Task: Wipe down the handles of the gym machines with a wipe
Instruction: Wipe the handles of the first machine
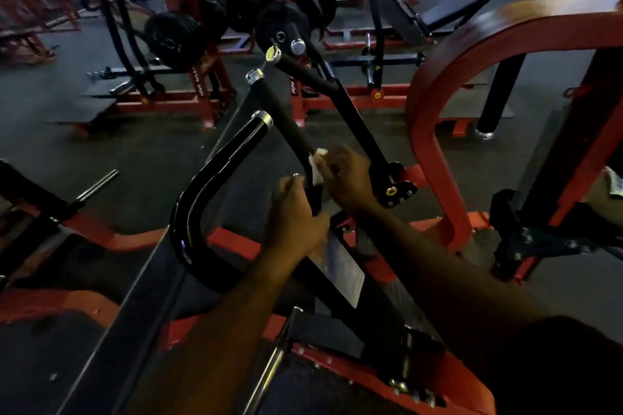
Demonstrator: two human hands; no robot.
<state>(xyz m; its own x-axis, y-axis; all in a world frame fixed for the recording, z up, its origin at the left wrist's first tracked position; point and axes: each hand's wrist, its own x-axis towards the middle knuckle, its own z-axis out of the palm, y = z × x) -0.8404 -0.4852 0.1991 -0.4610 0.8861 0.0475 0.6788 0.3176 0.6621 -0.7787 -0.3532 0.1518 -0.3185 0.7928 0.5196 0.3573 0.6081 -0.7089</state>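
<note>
Both hands grip one black handle (283,118), right hand (347,175) holding one wipe (317,168).

The wipe (317,168) is mostly hidden under the right hand (347,175).

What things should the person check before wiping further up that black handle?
1. Wipe in the right hand: ok, pinched against the handle.
2. Left hand steadying the black handle: ok, it grips the bar lower down.
3. Wipe touching the handle: ok.
4. Upper handle free of things in the way, up to the silver end cap: ok.
5. Wipe clean or wet enough: cannot tell, too blurred.
6. Curved handle beside it already wiped: cannot tell.
</note>
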